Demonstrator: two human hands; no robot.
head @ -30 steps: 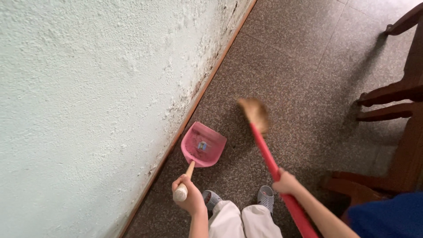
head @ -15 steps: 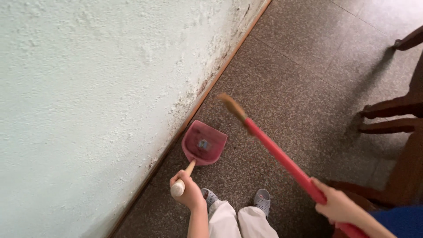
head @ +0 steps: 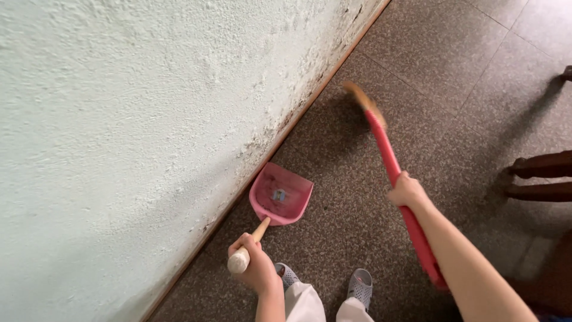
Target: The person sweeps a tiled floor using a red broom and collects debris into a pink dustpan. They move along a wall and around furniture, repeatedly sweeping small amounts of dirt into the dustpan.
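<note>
The left hand (head: 253,268) is wrapped tight around the pale wooden handle (head: 245,253) of a pink dustpan (head: 281,194), the fingers fully curled so that only the rounded butt of the handle sticks out on the near side. The dustpan sits flat on the speckled brown floor (head: 429,77), its left edge just beside the thin orange-brown skirting strip (head: 310,101) at the foot of the rough pale-green wall (head: 137,119), its open mouth turned to the far right; compared with half a second ago it has hardly shifted and the left hand's grasp is unchanged. The right hand (head: 407,192) is closed around the red broom handle (head: 396,173) about midway along its length — earlier it held the handle much lower, near the bottom right corner of the view, and the arm has since swung in toward the centre. The broom's tan bristle head (head: 362,99) is blurred and now lies farther away and more to the right than before, well apart from the dustpan and near the skirting, where half a second ago it was just beyond the pan's far edge. Two grey perforated slippers (head: 359,285) and light trouser legs (head: 304,304) show at the near edge, just right of the left hand. Dark wooden furniture legs (head: 539,179) stand at the right — fewer of them in view than before, since the camera has turned slightly left.
</note>
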